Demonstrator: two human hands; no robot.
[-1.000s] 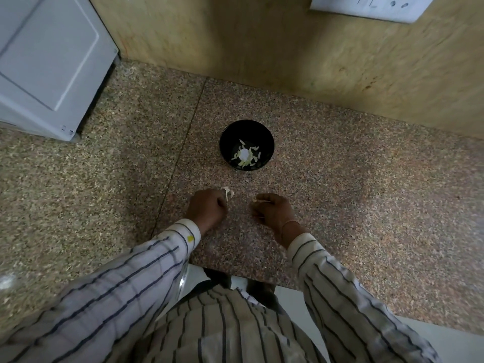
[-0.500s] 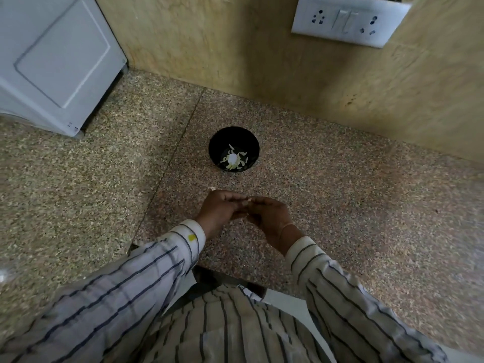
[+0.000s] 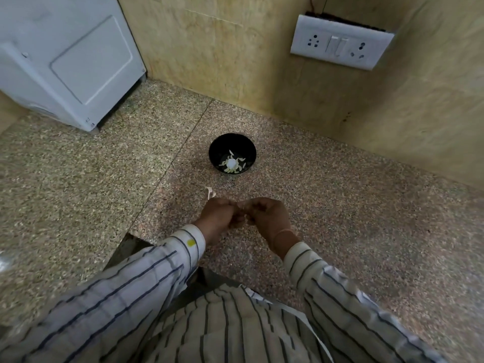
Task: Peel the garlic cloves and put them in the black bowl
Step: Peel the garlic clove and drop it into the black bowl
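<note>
A home kitchen: speckled granite counter, wall socket panel, white appliance alongside

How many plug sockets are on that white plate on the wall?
2. The left socket is at one end of the white wall plate, the right socket at the other end, with the switches between them. None appears hidden.

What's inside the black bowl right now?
The black bowl holds pale garlic pieces clustered at its bottom. Anything beneath that pile is covered.
</note>
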